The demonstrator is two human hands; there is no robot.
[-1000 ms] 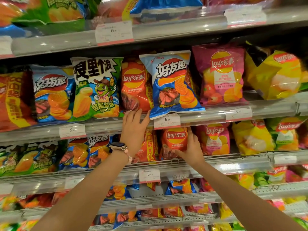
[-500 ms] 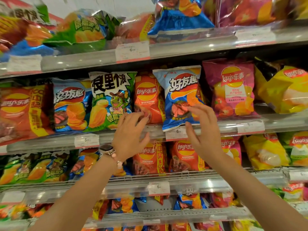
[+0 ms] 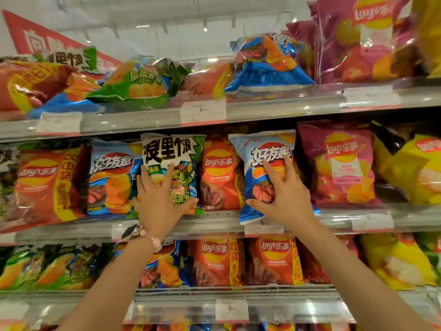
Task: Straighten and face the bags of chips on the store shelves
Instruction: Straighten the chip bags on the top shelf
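In the head view, at the centre of the frame, our left hand [image 3: 162,201] lies spread flat on the green-and-white bag [image 3: 174,161], gripping nothing. Our right hand [image 3: 284,199] curls around the lower part of the blue bag [image 3: 262,151], which tilts and overhangs the middle shelf [image 3: 372,217], covering a price tag [image 3: 263,226]. We judge it best to lift the blue bag slightly, square it upright, and seat it behind the shelf lip while steadying the neighbour.
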